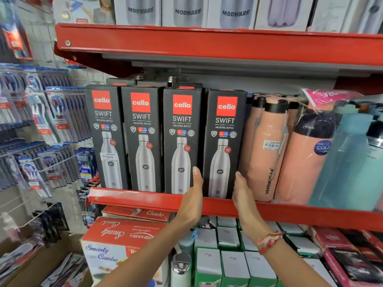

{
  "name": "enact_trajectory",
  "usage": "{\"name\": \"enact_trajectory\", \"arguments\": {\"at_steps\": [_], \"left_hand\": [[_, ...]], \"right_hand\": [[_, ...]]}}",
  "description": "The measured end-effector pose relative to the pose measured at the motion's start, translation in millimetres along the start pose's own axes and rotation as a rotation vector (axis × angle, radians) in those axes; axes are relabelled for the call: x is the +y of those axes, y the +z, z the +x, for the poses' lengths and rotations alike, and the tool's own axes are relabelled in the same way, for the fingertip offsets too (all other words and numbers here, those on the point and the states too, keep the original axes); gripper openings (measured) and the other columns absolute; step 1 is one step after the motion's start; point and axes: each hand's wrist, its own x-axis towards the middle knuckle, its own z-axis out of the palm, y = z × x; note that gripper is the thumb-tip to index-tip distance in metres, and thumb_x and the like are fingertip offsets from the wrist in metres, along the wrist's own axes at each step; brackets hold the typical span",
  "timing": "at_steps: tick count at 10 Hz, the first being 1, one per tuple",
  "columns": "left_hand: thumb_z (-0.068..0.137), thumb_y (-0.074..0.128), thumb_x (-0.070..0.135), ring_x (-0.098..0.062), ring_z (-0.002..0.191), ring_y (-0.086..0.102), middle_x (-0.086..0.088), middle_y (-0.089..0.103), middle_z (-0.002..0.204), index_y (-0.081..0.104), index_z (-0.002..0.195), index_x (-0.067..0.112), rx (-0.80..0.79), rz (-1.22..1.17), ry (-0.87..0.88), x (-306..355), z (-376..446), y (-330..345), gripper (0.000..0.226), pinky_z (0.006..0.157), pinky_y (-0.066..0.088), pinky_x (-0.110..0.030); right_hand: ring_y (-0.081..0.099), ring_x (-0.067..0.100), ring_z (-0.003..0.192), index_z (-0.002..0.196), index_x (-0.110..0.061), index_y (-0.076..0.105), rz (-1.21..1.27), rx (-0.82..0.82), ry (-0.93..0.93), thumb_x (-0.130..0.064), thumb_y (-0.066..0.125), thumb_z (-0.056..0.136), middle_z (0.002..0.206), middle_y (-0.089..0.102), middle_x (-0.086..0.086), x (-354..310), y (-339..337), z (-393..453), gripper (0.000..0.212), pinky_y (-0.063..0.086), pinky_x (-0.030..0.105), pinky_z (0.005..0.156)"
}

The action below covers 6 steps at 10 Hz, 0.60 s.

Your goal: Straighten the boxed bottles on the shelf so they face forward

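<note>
Four Cello Swift boxes [165,139] stand side by side on the middle shelf [145,200].
Right of the boxes: Varmora flasks [267,150]. Behind the boxes: more boxes. Below the shelf: Smarty Combo cartons [116,241]. Above it: Modware boxes [186,11].

Four tall black boxes [165,139] upright in a row on red shelf [145,198], fronts forward, red logo squares above steel bottle pictures; more boxes behind.
</note>
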Motion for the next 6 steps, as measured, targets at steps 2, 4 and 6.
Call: {"name": "enact_trajectory", "arguments": {"at_steps": [2, 4, 6], "left_hand": [[0.035, 0.005, 0.103, -0.02, 0.144, 0.027, -0.004, 0.027, 0.157, 0.02, 0.149, 0.021, -0.016, 0.045, -0.015, 0, -5, -11, 0.141, 0.12, 0.012, -0.042], [0.039, 0.012, 0.102, -0.019, 0.143, 0.029, -0.002, 0.033, 0.154, 0.032, 0.145, 0.023, -0.074, 0.015, -0.019, 20, -23, -15, 0.134, 0.12, 0.015, -0.043], [0.095, 0.015, 0.056, -0.002, 0.115, 0.05, 0.012, 0.055, 0.126, 0.048, 0.128, 0.032, 0.278, -0.034, 0.573, 96, -43, -35, 0.052, 0.104, 0.033, -0.01]], "right_hand": [[0.034, 0.023, 0.14, 0.146, -0.016, 0.033, 0.022, 0.001, -0.007, -0.062, 0.042, 0.087, 0.154, 0.035, 0.005, 6, 9, -4, 0.076, 0.025, 0.044, 0.117], [0.032, 0.018, 0.142, 0.146, -0.019, 0.034, 0.036, 0.015, -0.119, -0.062, 0.042, 0.086, 0.153, 0.036, -0.003, -12, 9, -17, 0.074, 0.023, 0.041, 0.119], [0.008, 0.003, 0.147, 0.15, -0.027, 0.023, -0.151, 0.132, -0.81, -0.048, 0.032, 0.097, 0.162, 0.014, -0.009, -106, 26, -49, 0.057, 0.011, 0.034, 0.122]]}}
